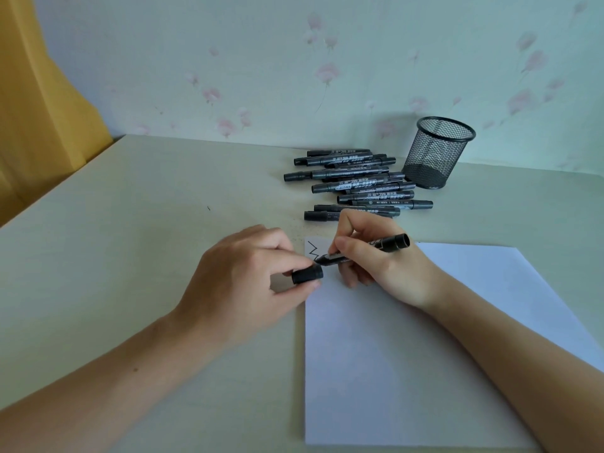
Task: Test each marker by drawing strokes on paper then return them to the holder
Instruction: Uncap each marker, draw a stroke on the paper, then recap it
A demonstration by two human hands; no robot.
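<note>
My right hand [376, 263] grips a black marker [389, 244] over the top left corner of a white sheet of paper [425, 354]. Its tip points left, just below a black zigzag stroke [313, 251] drawn on that corner. My left hand [248, 282] pinches the marker's black cap [307, 275] right beside the tip, at the paper's left edge. Several black markers [353, 184] lie in a loose pile behind my hands. A black mesh holder [436, 153] stands upright to the right of the pile, and no marker shows inside it.
The pale table [147, 223] runs back to a floral wall. A yellow curtain [36, 109] hangs at the far left, beyond the table's left edge.
</note>
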